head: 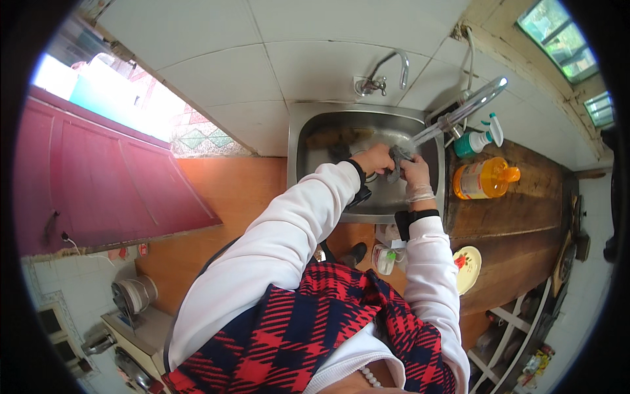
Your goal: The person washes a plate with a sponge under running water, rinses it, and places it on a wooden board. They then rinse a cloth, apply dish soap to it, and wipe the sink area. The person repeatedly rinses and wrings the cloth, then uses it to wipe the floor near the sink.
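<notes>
Both hands are inside a stainless steel sink (294, 133), gripping a wet dark-grey cloth (399, 160). My left hand (374, 160) pinches its left side. My right hand (418, 175), in a thin clear glove, has hold of its right side. Water streams from a chrome faucet (475, 101) at the sink's right, falling on or just beside the cloth. A dark clump (338, 151), too dim to identify, lies in the basin left of my left hand. Part of the drain ring shows beneath the hands.
A second chrome tap (371, 86) juts from the tiled wall. On the wooden counter (521, 212) to the right are a teal spray bottle (472, 143), an orange liquid bottle (485, 178) and a floral plate (467, 270). A pink door (108, 177) stands left; a plastic container (383, 259) sits below.
</notes>
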Demonstrator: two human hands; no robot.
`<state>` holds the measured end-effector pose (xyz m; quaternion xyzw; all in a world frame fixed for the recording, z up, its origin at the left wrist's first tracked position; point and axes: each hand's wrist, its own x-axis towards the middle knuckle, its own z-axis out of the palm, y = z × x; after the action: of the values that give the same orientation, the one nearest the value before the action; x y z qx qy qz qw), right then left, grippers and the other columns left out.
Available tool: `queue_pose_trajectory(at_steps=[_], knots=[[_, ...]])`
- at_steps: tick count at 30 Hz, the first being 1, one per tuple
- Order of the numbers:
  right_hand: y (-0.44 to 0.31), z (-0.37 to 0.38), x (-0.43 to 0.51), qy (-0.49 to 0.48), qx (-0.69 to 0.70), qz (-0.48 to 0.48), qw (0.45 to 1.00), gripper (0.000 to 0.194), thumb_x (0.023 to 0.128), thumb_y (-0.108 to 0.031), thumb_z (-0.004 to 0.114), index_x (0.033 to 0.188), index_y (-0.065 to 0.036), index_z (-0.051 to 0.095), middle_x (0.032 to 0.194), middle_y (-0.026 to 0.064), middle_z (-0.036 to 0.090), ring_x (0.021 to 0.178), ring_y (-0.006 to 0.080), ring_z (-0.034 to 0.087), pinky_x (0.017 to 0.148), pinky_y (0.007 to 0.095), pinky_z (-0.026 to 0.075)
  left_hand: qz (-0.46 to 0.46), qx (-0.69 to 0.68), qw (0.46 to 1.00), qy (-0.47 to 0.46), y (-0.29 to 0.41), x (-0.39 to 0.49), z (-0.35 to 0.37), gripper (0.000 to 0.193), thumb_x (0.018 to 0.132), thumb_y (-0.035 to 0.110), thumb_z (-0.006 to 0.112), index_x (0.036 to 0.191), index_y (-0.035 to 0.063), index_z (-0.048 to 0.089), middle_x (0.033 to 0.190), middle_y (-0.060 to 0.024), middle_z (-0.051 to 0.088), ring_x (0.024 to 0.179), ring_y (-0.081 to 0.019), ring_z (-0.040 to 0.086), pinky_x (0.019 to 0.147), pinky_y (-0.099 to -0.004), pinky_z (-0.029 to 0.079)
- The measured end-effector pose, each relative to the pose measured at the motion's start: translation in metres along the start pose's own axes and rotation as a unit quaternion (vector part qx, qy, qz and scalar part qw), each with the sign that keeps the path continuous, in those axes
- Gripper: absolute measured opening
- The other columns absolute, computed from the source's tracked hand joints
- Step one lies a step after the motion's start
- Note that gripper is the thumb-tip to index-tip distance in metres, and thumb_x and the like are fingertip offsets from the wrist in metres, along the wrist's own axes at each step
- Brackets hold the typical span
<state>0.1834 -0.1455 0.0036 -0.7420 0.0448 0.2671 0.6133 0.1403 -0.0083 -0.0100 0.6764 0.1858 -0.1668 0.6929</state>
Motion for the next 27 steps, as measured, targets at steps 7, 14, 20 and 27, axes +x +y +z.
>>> queue_pose_trajectory(at_steps=[7, 14, 20, 27], knots=[[-0.01, -0.004, -0.009, 0.031, 0.077, -0.011, 0.997, 0.027, 0.066, -0.001, 0.057, 0.092, 0.003, 0.051, 0.074, 0.0054, 0.054, 0.059, 0.0149, 0.052, 0.052, 0.0236, 0.042, 0.001, -0.031, 0.999, 0.015, -0.011, -0.001, 0.001, 0.029, 0.066, 0.015, 0.066, 0.09, 0.0028, 0.056, 0.068, -0.0061, 0.055, 0.057, -0.0149, 0.054, 0.049, -0.0277, 0.048], [-0.003, 0.001, -0.002, 0.032, 0.128, 0.024, 0.991, 0.017, 0.074, 0.0, 0.053, 0.091, -0.001, 0.051, 0.07, 0.0026, 0.049, 0.048, 0.0116, 0.044, 0.042, 0.0229, 0.037, -0.014, -0.063, 0.997, 0.047, -0.025, 0.001, -0.009, 0.022, 0.075, 0.017, 0.059, 0.094, 0.0055, 0.057, 0.066, -0.0034, 0.053, 0.051, -0.0125, 0.048, 0.05, -0.0295, 0.048], [0.002, 0.003, 0.002, -0.029, 0.032, 0.028, 0.999, 0.018, 0.077, -0.006, 0.055, 0.095, -0.005, 0.05, 0.072, 0.0012, 0.052, 0.057, 0.0126, 0.05, 0.056, 0.0247, 0.044, 0.014, 0.004, 1.0, -0.005, -0.023, 0.0, -0.018, 0.031, 0.08, 0.023, 0.054, 0.106, 0.0051, 0.052, 0.084, -0.0089, 0.056, 0.07, -0.0169, 0.054, 0.056, -0.0332, 0.05], [0.015, 0.012, -0.007, -0.119, -0.001, -0.021, 0.993, 0.013, 0.076, -0.007, 0.059, 0.088, -0.004, 0.055, 0.077, -0.0001, 0.054, 0.07, 0.0115, 0.051, 0.066, 0.0247, 0.042, -0.057, -0.208, 0.977, -0.007, -0.011, -0.021, -0.006, 0.061, 0.076, 0.032, 0.061, 0.123, 0.0028, 0.034, 0.114, -0.0161, 0.047, 0.099, -0.0236, 0.051, 0.071, -0.0403, 0.049]])
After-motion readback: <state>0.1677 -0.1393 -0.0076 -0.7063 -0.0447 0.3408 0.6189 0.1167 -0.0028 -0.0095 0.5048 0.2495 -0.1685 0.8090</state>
